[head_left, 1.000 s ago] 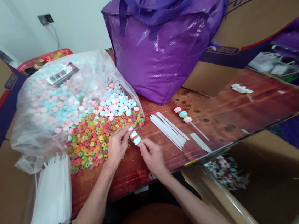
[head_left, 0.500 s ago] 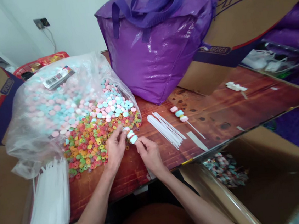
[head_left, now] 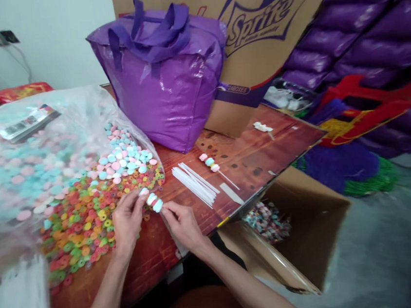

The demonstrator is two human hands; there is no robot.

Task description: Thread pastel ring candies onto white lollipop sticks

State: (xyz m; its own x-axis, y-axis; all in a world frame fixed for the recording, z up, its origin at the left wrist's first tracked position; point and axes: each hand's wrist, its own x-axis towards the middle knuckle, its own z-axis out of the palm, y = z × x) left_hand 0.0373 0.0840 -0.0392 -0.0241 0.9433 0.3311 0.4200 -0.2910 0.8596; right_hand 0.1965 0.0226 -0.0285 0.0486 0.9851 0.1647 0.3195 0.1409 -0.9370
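Note:
My left hand [head_left: 126, 221] and my right hand [head_left: 181, 223] meet over the wooden table [head_left: 153, 250], both pinched on a candy skewer [head_left: 152, 200] with white, pink and blue sweets stacked on a stick. My left fingers press the top sweet; my right fingers hold the lower end. Just left lies a heap of small coloured ring candies [head_left: 83, 218], with pastel pink and blue round sweets [head_left: 125, 155] behind it, spilling from a clear plastic bag [head_left: 25, 153]. A bundle of white sticks [head_left: 194, 183] and a finished skewer [head_left: 212, 165] lie to the right.
A purple zip bag [head_left: 163, 80] stands at the back of the table before a printed cardboard box [head_left: 260, 16]. An open cardboard box [head_left: 308, 226] with wrapped sweets sits below the table's right edge. A packet of white sticks [head_left: 16, 306] lies at the lower left.
The view has swung to the right, so everything sits further left in frame. Both hands keep their hold on the skewer at the same spot on the table.

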